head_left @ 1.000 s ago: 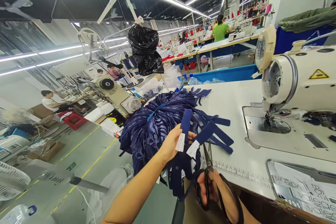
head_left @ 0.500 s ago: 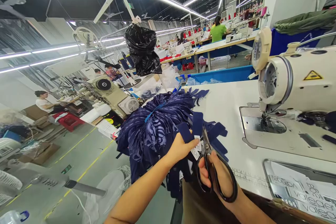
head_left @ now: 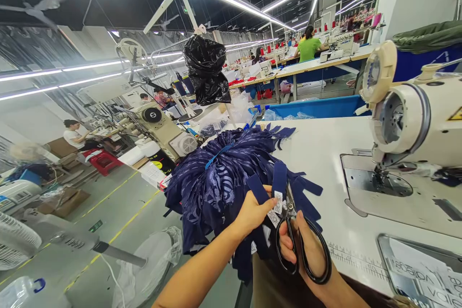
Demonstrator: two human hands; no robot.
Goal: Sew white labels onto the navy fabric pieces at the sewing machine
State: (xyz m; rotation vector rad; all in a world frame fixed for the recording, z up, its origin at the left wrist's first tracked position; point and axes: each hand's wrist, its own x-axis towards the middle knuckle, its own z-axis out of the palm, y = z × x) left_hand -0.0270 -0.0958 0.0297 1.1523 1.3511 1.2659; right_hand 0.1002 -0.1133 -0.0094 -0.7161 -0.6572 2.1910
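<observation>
A large bundle of navy fabric strips (head_left: 205, 173), tied with a light blue band (head_left: 216, 156), is heaped on the white table. At its right side my left hand (head_left: 252, 214) pinches a navy strip (head_left: 279, 178) bearing a white printed label (head_left: 278, 202). Black-handled scissors (head_left: 317, 274) are in my right hand (head_left: 313, 250), with thumb and fingers through the loops. The blades point away from me, just right of the labelled strip and partly hidden by fabric. I cannot tell whether they touch it.
A sewing machine (head_left: 415, 115) stands on the right of the white table (head_left: 321, 139). More printed labels (head_left: 415, 264) lie in a recess near the front. A black plastic bag (head_left: 207, 70) hangs beyond the bundle. A fan stand (head_left: 119, 255) is at lower left.
The view has swung slightly left, so the surroundings appear farther right. My left hand still pinches the labelled strip, and my right hand keeps the scissors beside it.
</observation>
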